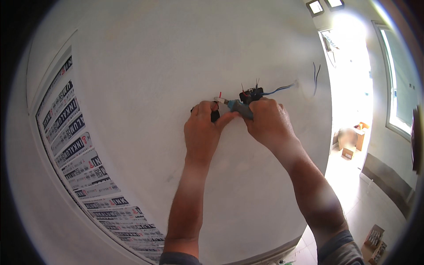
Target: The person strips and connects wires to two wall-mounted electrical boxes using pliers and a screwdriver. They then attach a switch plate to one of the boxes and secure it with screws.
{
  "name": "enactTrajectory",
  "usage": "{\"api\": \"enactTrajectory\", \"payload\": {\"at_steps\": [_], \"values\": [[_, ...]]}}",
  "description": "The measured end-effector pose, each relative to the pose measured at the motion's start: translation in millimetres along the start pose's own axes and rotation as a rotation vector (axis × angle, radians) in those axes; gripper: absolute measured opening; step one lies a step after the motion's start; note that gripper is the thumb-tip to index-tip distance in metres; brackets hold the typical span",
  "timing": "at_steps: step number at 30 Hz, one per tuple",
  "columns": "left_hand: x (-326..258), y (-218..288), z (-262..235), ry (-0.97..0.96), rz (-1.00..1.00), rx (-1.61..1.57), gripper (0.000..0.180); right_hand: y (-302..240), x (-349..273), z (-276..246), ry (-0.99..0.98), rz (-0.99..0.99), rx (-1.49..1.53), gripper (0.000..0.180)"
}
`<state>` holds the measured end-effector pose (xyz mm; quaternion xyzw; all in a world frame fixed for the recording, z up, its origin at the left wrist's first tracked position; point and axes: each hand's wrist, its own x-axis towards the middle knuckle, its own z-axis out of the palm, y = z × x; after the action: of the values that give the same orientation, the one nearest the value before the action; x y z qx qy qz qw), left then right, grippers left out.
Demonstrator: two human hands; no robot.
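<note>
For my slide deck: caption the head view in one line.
Two bare hands, left hand and right hand, work a blue-handled tool on wires at a white wall.

A blue-handled tool (240, 107) lay slanted across the white wall, its grip in the fist and its metal tip (219, 100) pointing left. A small black part (215, 115) was pinched just below that tip. A bunch of wires (251, 93), black and red ends sticking up, stood at the tool's right end, with a blue wire (278, 90) running right into the wall.
</note>
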<state>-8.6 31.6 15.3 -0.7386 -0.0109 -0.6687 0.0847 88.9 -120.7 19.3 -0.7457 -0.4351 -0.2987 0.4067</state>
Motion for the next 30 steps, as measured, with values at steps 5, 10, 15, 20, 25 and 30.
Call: {"api": "enactTrajectory", "payload": {"at_steps": [5,10,15,20,25,30], "values": [[-1.5,-4.6,3.4,0.031,0.051,0.016,0.05,2.8,-1.3,9.2,0.065,-0.029,0.001,0.02],[3.2,1.3,4.1,0.02,0.042,0.153,0.04,0.7,-5.8,13.8,0.249,-0.006,0.231,0.027],[-0.3,2.1,-6.0,0.011,-0.059,-0.104,0.029,-8.8,-21.8,-11.0,0.095,0.132,0.347,0.033],[-10.7,4.8,-34.9,0.017,-0.223,-0.344,0.009,28.1,-38.3,-29.9,0.007,0.231,0.3,0.045],[0.4,-13.3,-29.6,0.024,0.023,-0.265,0.007,72.6,-61.2,-13.1,-0.01,0.164,0.385,0.049],[26.5,-8.9,-26.6,0.028,-0.313,-0.254,0.02,84.3,-81.4,-2.0,-0.053,0.123,0.402,0.048]]}}
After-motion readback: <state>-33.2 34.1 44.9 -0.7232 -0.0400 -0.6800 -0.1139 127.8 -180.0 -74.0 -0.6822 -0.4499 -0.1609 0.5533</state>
